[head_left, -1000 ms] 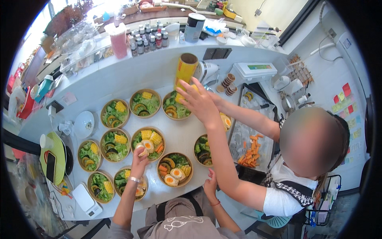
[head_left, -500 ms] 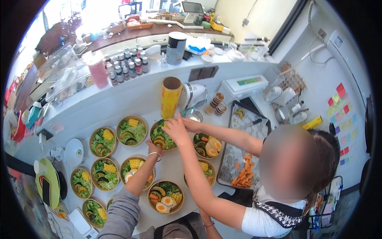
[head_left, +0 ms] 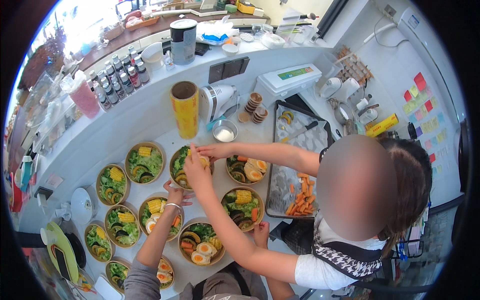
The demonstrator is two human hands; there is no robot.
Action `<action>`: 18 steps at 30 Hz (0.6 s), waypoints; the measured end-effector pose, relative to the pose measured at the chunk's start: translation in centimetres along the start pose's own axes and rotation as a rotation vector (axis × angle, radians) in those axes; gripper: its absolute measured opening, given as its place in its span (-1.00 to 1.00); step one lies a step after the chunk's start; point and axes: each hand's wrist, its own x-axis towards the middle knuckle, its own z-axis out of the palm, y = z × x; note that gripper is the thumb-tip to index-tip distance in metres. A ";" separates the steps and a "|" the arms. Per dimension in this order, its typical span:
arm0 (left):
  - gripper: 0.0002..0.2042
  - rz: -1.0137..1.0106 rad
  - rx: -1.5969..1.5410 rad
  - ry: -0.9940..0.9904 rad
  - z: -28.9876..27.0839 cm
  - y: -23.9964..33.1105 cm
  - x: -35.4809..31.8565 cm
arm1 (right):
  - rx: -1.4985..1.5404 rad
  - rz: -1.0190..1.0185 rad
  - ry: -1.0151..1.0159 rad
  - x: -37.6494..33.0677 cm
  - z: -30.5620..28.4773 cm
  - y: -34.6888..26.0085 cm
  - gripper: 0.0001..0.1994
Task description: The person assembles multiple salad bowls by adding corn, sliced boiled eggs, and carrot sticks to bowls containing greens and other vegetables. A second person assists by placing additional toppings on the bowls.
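Observation:
My left hand (head_left: pixel 177 195), with a bracelet at the wrist, is open with fingers apart at the near edge of a round salad bowl (head_left: pixel 178 189). Over that bowl a co-worker's two hands (head_left: pixel 200 162) meet, the fingers at a piece of egg among the greens. My right hand (head_left: pixel 261 235) is at the near-right rim of another salad bowl (head_left: pixel 261 212) holding corn, pumpkin slices and carrot. Its fingers are curled; what they hold, if anything, I cannot make out. A salad bowl with egg halves (head_left: pixel 201 257) stands between my forearms.
Several more salad bowls (head_left: pixel 131 175) stand to the left. At right lies a lined baking tray (head_left: pixel 295 165) with carrot sticks (head_left: pixel 302 197). A yellow film roll (head_left: pixel 185 112), a hand mixer (head_left: pixel 216 102) and a small metal bowl (head_left: pixel 225 125) stand behind. The co-worker leans in from the right.
My left hand has let go of the bowl's edge and spread its fingers. My right hand has come up to the right-hand bowl. The co-worker's hands stay over the middle bowl. The view has shifted.

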 end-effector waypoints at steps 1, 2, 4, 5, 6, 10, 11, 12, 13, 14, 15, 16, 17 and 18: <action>-0.44 0.006 0.005 -0.014 -0.1 0.2 -0.7 | -0.195 -0.216 0.141 -0.4 0.0 0.1 -0.74; -0.42 0.011 0.008 -0.001 -1.2 0.1 -1.6 | -0.386 -0.436 0.224 -1.8 1.5 -1.6 -0.75; -0.42 0.018 0.010 -0.019 -2.0 -0.8 -2.1 | -0.632 -0.707 0.372 -4.2 2.8 -4.3 -0.76; -0.41 0.028 0.007 -0.036 -2.0 -0.8 -2.5 | -0.619 -0.712 0.286 -5.1 3.1 -4.6 -0.77; -0.40 0.011 -0.016 -0.035 -1.7 -0.6 -3.4 | -0.596 -0.675 0.192 -5.7 3.4 -4.4 -0.77; -0.41 0.079 -0.053 0.015 -2.4 -0.9 -3.8 | -0.357 -0.362 -0.024 -6.0 3.2 -2.5 -0.80; -0.42 0.094 -0.048 0.031 -2.5 -0.6 -3.9 | -0.273 -0.284 -0.056 -6.0 3.0 -2.1 -0.81; -0.42 0.108 -0.043 0.047 -2.7 -0.4 -4.1 | -0.185 -0.205 -0.086 -5.8 2.8 -1.8 -0.81; -0.43 0.116 -0.025 0.068 -3.1 -0.2 -4.3 | -0.096 -0.134 -0.112 -5.8 2.6 -1.5 -0.82; -0.44 0.127 -0.011 0.080 -3.1 0.1 -4.3 | -0.005 -0.072 -0.130 -5.6 2.4 -1.5 -0.82; -0.45 0.138 0.003 0.092 -3.2 0.5 -4.4 | 0.097 -0.010 -0.138 -5.6 2.3 -1.5 -0.83; -0.47 0.153 0.033 0.097 -3.2 1.0 -4.3 | 0.200 0.050 -0.155 -5.4 2.2 -1.4 -0.83; -0.47 0.178 0.038 0.111 -3.1 1.3 -4.2 | 0.280 0.112 -0.164 -5.2 2.0 -1.5 -0.84; -0.47 0.203 0.044 0.124 -3.0 1.5 -4.1 | 0.356 0.176 -0.169 -5.2 1.7 -1.5 -0.85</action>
